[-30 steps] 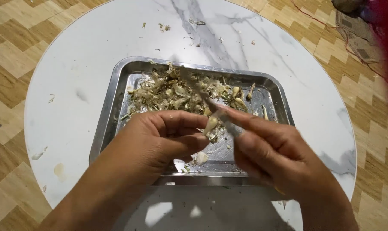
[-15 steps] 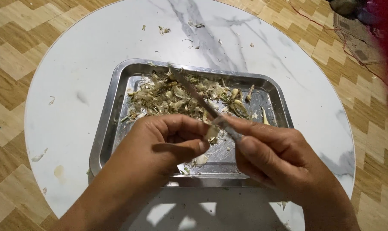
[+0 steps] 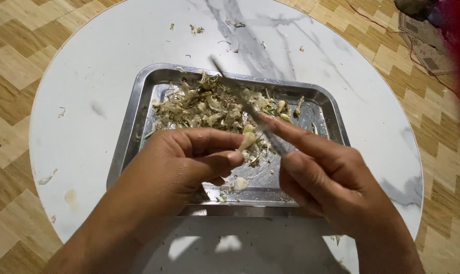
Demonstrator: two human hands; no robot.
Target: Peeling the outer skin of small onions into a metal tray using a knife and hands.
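The round white marble table (image 3: 88,91) carries a steel tray (image 3: 126,137) with a heap of pale peels (image 3: 204,104) at its far side; no package or label is visible. Over the tray, the left hand (image 3: 184,162) pinches a small garlic clove (image 3: 247,139) between thumb and fingers; the right hand (image 3: 326,177) grips a knife (image 3: 240,96), its long axis slanting away to the far left, the blade just right of the clove.

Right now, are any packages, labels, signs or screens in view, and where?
None in view.
Only a rectangular steel tray of pale garlic peelings on a round white marble table.
The left hand pinches a garlic clove; the right hand holds a thin knife.
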